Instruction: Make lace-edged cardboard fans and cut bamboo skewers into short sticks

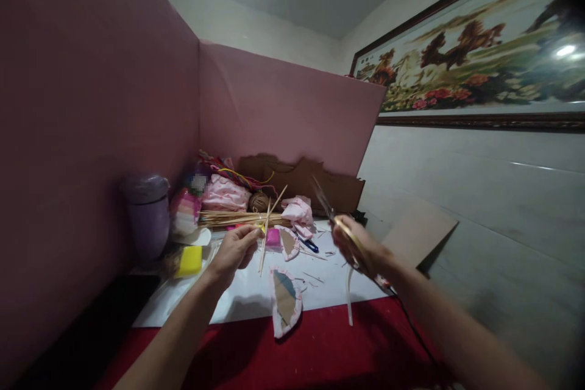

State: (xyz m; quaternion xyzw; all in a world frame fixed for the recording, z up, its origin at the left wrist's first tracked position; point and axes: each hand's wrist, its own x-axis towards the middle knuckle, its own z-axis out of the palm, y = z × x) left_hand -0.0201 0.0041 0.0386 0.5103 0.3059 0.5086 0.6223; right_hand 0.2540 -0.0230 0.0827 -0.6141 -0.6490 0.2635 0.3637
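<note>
My left hand (237, 250) is pinching thin wooden sticks (265, 242) between thumb and fingers; they stand at a slant and cross one another near my fingertips. My right hand (359, 244) is closed around the gold-coloured handles of a pair of scissors (348, 235), whose blades point up and away from me, toward the left. The blades are blurred, so I can't tell whether they are parted. They are well apart from the sticks.

Below and between my hands lies a half-moon cardboard piece (286, 301) with a pale pink fabric edging. A second fabric-edged piece (289, 244) lies just right of the sticks, with a blue cutter (309, 245) between it and my right hand. A bright pink block (273, 237) sits just behind the sticks.

Beyond my left hand I have a bundle of wooden skewers (219, 218), a ball of brown twine (259, 202) and folded pink fabric (226, 194). A yellow block (190, 261) lies to that hand's left, and farther left stands a lilac bin (148, 225). Below my right hand a whitish translucent stick (350, 301) reaches over the edge of the white sheet (247, 312) onto the red cloth (329, 353).
</note>
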